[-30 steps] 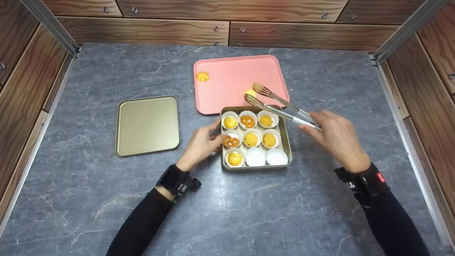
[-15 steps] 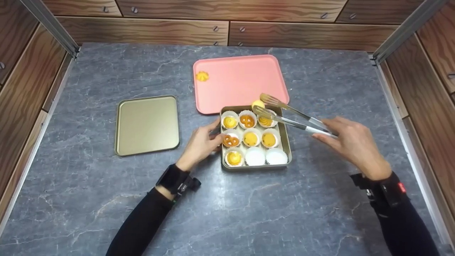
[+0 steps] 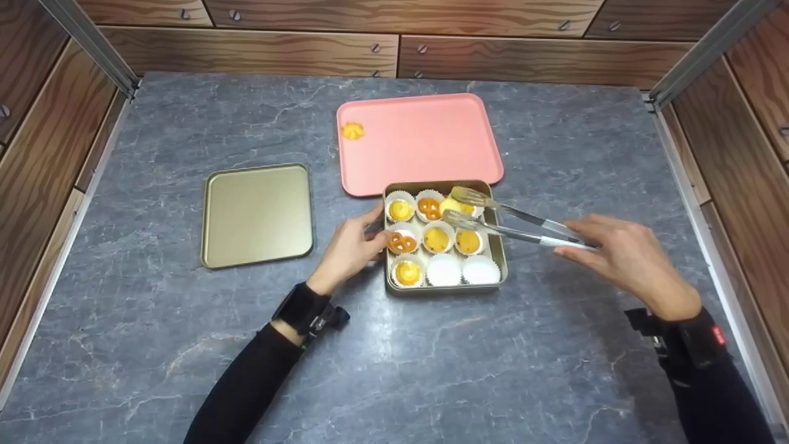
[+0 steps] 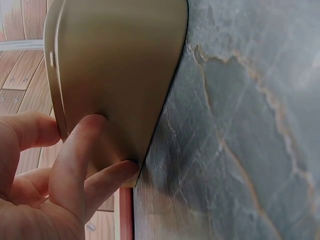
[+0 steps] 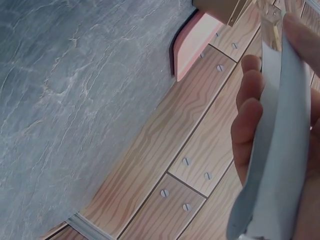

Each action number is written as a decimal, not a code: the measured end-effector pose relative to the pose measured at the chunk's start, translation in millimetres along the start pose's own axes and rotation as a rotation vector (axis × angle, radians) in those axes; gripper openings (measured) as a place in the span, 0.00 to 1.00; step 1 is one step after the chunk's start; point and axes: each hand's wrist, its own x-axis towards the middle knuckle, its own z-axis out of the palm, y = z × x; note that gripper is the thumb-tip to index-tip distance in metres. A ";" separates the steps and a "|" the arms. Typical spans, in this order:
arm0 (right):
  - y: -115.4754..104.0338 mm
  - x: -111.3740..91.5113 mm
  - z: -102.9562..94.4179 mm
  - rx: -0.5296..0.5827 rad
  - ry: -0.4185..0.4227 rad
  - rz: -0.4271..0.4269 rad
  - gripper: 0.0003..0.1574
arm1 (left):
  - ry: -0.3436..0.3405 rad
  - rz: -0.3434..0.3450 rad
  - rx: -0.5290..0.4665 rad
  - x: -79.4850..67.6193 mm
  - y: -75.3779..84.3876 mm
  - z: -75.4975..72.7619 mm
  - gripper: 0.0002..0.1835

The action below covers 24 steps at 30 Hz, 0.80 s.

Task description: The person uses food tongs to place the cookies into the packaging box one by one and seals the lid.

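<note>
In the head view my left hand (image 3: 351, 250) holds the gold tin (image 3: 502, 271) at its left wall. Fingertips (image 4: 95, 122) press the wall's outside, with a digit at the rim, in the left wrist view. White paper cups fill the tin. Most hold yellow cookies or pretzels (image 3: 402, 242); the front middle cup (image 3: 444, 271) and front right cup (image 3: 481, 271) show only white. My right hand (image 3: 635, 262) grips metal tongs (image 3: 524, 234) by their pale handles. Between the tong tips is a round yellow cookie (image 3: 450, 205), over the back right cup, partly covering its cookie.
Behind the tin lies a pink tray (image 3: 419, 142), a flower-shaped yellow cookie (image 3: 352, 131) at its left edge. A flat gold lid (image 3: 257, 216) rests on the marbled table (image 3: 394, 370) to the left. Wood-look panels (image 3: 296, 52) enclose the table.
My right hand has moved right and toward me, bringing the tongs and the round yellow cookie from the pink tray to over the tin. The left hand has stayed at the tin.
</note>
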 end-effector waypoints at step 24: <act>4.7 -7.6 -11.5 0.062 -0.092 -0.146 0.31 | -0.001 -0.037 -0.070 0.1 0.8 1.8 0.37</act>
